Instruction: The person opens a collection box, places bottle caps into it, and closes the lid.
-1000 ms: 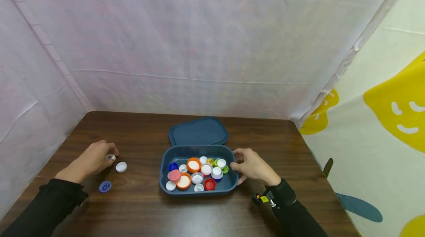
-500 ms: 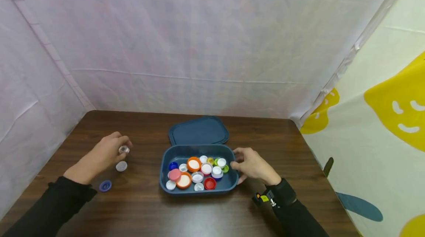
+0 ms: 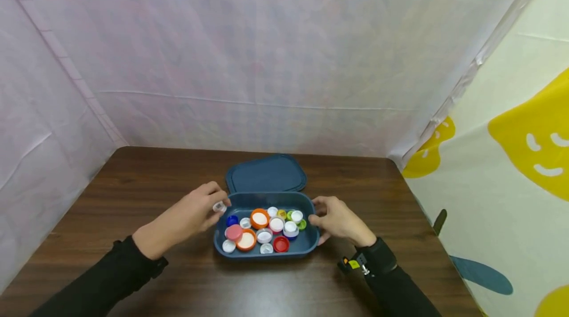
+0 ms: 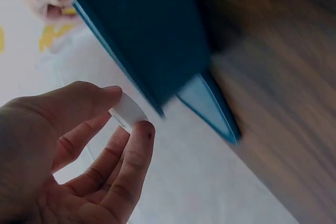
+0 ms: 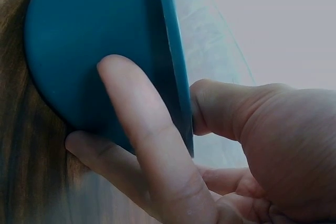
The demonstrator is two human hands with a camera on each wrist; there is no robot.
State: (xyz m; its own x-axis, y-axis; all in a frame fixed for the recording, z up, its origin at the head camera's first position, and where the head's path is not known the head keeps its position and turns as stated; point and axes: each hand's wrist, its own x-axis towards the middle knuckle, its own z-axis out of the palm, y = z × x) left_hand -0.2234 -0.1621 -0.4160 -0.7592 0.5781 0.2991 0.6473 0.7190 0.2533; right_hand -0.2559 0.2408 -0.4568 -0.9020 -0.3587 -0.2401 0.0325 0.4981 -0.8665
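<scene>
My left hand (image 3: 188, 216) pinches a small white bottle cap (image 4: 129, 113) between thumb and fingertips, at the left end of a dark blue plastic box (image 3: 266, 256). In the head view the cap overlaps the box's back left rim. Several caps lie in the box, among them a pink cap (image 3: 233, 232), a red cap (image 3: 281, 244) and a blue cap (image 3: 232, 220). My right hand (image 3: 340, 223) holds the box's right end, thumb at the rim and fingers (image 5: 149, 119) against the outer wall.
The box's dark blue lid (image 3: 266, 174) lies flat behind it on the wooden table (image 3: 355, 178). White cloth (image 3: 249, 60) hangs along the back and left sides. A patterned curtain (image 3: 489, 198) hangs at the right.
My left hand has carried the white cap from the table's left side rightward to the box. My left arm now covers the loose white and blue caps there. The right hand has stayed put.
</scene>
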